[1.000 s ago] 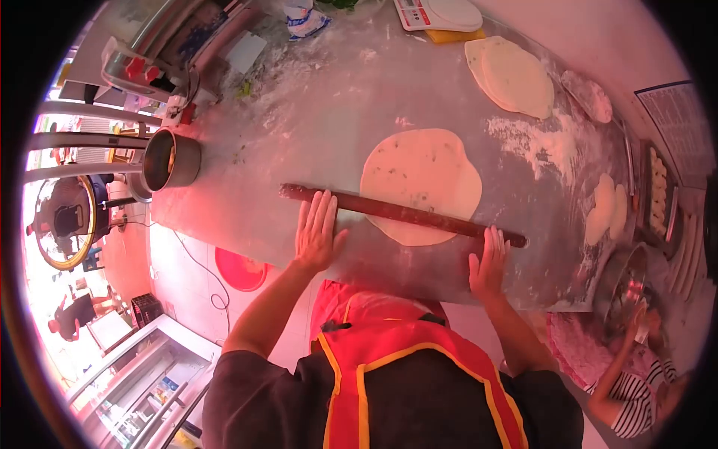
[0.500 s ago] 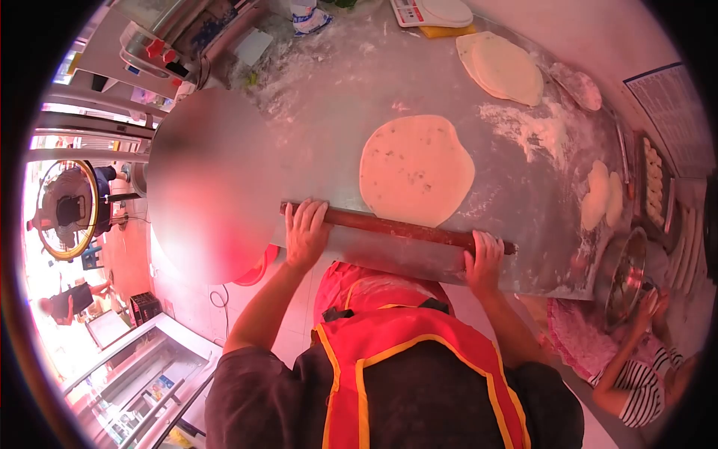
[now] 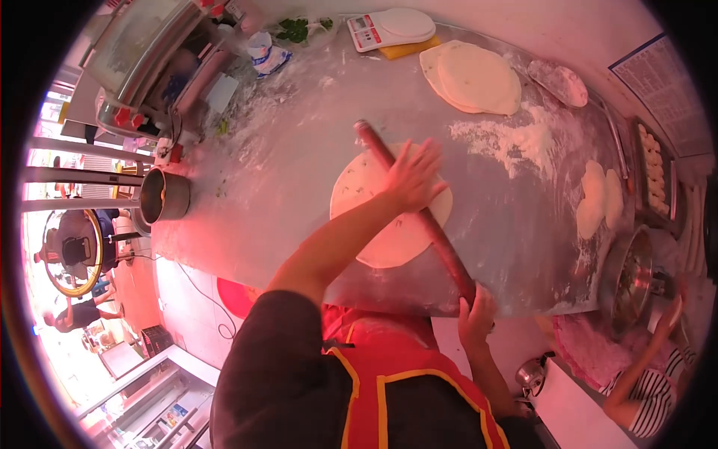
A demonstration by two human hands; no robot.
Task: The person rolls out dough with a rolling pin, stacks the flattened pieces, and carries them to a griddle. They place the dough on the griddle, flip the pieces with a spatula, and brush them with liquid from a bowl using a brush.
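The dough (image 3: 393,241) lies beneath my left hand (image 3: 415,178), spreading toward 7 o'clock; that palm rests on the pin (image 3: 450,254), fingers stretched. My right hand (image 3: 477,313) curls round the pin's 5 o'clock end. My left forearm (image 3: 340,239) crosses the dough. Stacked rounds (image 3: 479,78) lie at 1 o'clock, flour (image 3: 516,142) at 2. The pin, nearly level before, now slants steeply.

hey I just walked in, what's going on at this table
The person's left hand lies on a rolling pin slanting across a round dough sheet; the right hand is at the pin's near end, by the edge of the table. More sheets lie overlapping beyond, near scattered flour.
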